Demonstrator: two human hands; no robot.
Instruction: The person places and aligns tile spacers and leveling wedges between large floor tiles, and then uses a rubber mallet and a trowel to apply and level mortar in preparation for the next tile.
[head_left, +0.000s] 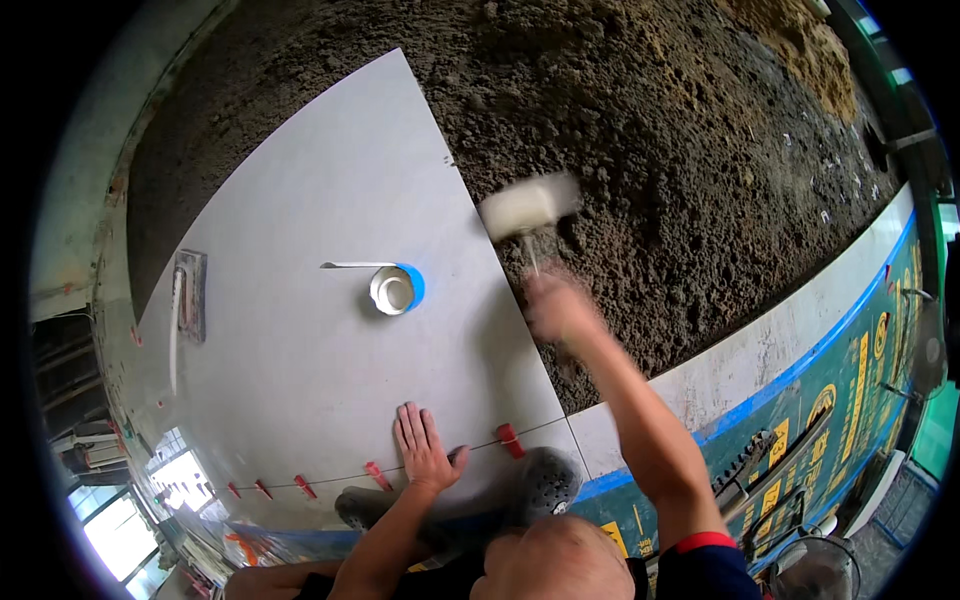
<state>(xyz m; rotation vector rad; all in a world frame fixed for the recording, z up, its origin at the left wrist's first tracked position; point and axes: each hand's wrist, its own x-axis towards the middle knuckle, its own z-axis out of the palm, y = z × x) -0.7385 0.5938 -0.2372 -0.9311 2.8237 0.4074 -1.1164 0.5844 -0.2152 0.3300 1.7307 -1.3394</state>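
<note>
My right hand (pixel 562 312) is closed around the handle of a mallet with a pale, blocky head (pixel 530 203). Motion blurs the mallet; it is over the right edge of a large light-grey tile (pixel 300 200), and I cannot tell whether it touches. My left hand (pixel 428 452) lies flat on the tile near its lower edge, fingers stretched out. Farther up the tile stands a small white cup with a blue side (pixel 397 290), a thin strip sticking out to its left. Red plastic wedges, one (pixel 510 440) right of my left hand, sit along the joint below.
Dark crumbly mortar (pixel 650 180) spreads beyond and right of the tile. A flat trowel-like tool (pixel 190 295) rests on the tile's left side. Green printed sheeting (pixel 800 420) with blue tape covers the lower right, with tools on it. My dark shoe (pixel 550 482) is beside the joint.
</note>
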